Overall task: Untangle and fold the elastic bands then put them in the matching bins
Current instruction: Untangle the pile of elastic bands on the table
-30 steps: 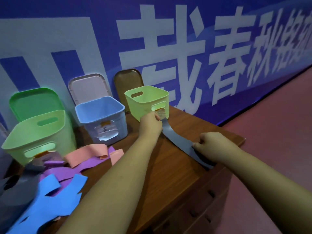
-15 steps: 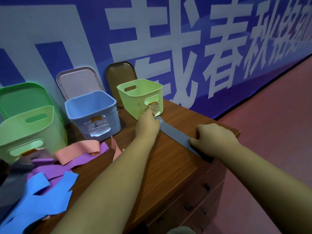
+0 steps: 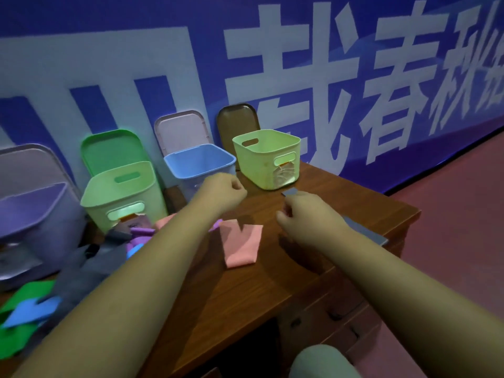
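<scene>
The grey band (image 3: 365,231) is held by the right hand (image 3: 305,214). Its fingers (image 3: 283,218) are curled round it. One short end is seen just beyond the knuckles and the rest runs back under the wrist along the desk (image 3: 272,282). It is judged to be partway through folding and is not yet binned.

The left hand (image 3: 223,193) is held well to the left of the right fingers. It is curled into a loose fist, with no band seen in it.

A pink band (image 3: 240,249) is laid flat and folded on the desk, below and between the two sets of fingers. That one seems ready for its bin.

Further left of the left fingers, a tangled pile (image 3: 81,266) of grey, purple, blue and green bands is left unsorted, so most of the work is judged to remain.

Beyond the fingers, four open bins are lined up against the wall:
- a yellow-green bin (image 3: 267,159), nearest the right fingers;
- a blue bin (image 3: 200,159);
- a green bin (image 3: 120,186);
- a purple bin (image 3: 32,214), farthest left.

Their bottoms are mostly hidden, so what has already been put away cannot be told.
</scene>
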Available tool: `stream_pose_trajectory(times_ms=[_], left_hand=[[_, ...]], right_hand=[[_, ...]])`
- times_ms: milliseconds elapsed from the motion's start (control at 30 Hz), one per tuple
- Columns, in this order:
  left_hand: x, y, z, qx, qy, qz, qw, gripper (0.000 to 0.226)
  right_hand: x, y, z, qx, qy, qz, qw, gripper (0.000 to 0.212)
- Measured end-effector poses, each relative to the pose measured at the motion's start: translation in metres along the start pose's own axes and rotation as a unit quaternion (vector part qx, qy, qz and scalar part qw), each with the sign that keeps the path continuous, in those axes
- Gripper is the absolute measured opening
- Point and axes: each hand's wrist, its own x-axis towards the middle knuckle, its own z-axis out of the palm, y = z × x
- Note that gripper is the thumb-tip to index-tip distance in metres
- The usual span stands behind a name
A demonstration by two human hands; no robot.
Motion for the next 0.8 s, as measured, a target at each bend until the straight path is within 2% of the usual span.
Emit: stream_pose_trajectory(times_ms=[133, 267, 400, 500, 600, 700, 800], left_hand=[[-0.049, -0.065, -0.047, 0.027, -0.02, -0.013, 0.999, 0.015], [-0.089, -0.129, -0.095, 0.096, -0.005, -0.017, 0.995, 0.006], [-0.121, -0.176, -0.121, 0.12, 0.038, -0.048, 0.991, 0.018], [-0.135, -0.195, -0.118, 0.124, 0.032, -0.069, 0.989, 0.026], [-0.145, -0.205, -0.108, 0.078, 0.027, -0.103, 0.991, 0.047], [-0.154, -0.207, -0.104, 0.026, 0.012, -0.119, 0.993, 0.059], [-0.155, -0.207, -0.109, 0.017, 0.04, -0.113, 0.993, 0.042]], right_hand=[[0.001, -0.065, 0.025, 0.043, -0.042, -0.078, 0.995, 0.022], [0.002, -0.123, 0.055, 0.055, -0.078, -0.133, 0.986, 0.022], [0.011, -0.167, 0.08, 0.09, -0.096, -0.132, 0.982, 0.021], [0.016, -0.19, 0.102, 0.127, -0.105, -0.135, 0.977, 0.024], [0.011, -0.198, 0.125, 0.17, -0.116, -0.144, 0.968, 0.022], [0.004, -0.193, 0.144, 0.153, -0.132, -0.177, 0.963, 0.018], [0.006, -0.189, 0.147, 0.183, -0.14, -0.18, 0.956, 0.016]])
